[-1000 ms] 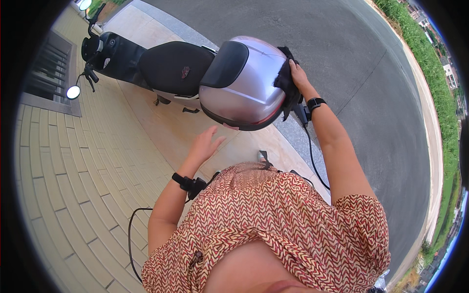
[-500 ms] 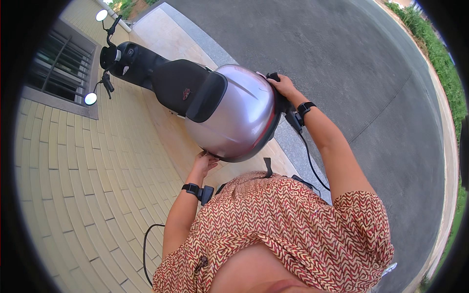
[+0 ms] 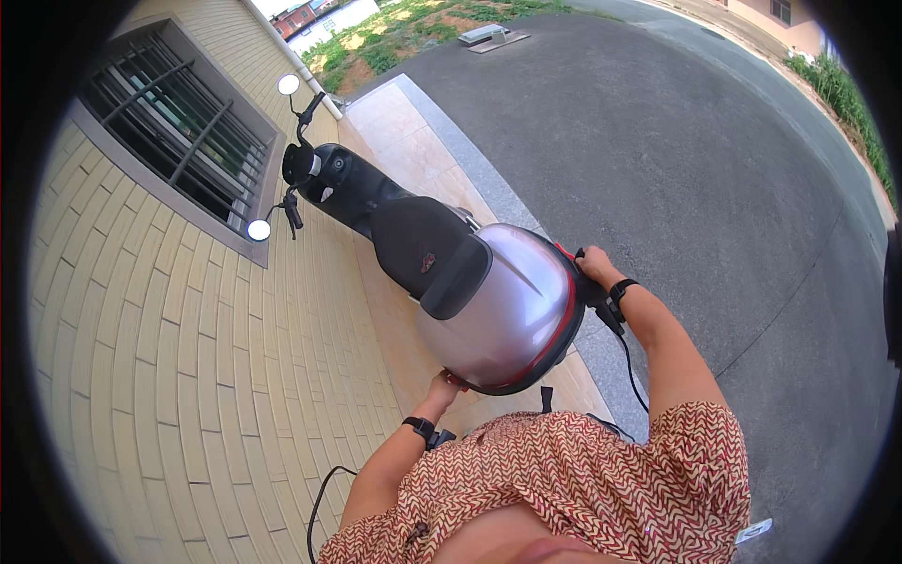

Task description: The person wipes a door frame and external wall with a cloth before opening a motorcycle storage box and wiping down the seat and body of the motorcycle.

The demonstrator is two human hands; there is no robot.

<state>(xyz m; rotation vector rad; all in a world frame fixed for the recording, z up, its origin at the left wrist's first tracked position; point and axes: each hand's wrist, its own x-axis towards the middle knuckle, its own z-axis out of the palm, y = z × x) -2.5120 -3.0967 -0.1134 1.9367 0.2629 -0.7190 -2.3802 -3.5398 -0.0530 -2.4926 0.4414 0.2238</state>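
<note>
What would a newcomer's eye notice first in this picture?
The shiny silver top box at the rear of the scooter, between the left hand and the right hand, catches the eye first. Next comes the barred window in the pale brick wall on the left.

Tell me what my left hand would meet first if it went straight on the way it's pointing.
Most likely the silver rear box: your left hand points at it and seems to touch, or nearly touch, its edge. Depth there is hard to judge.
</note>
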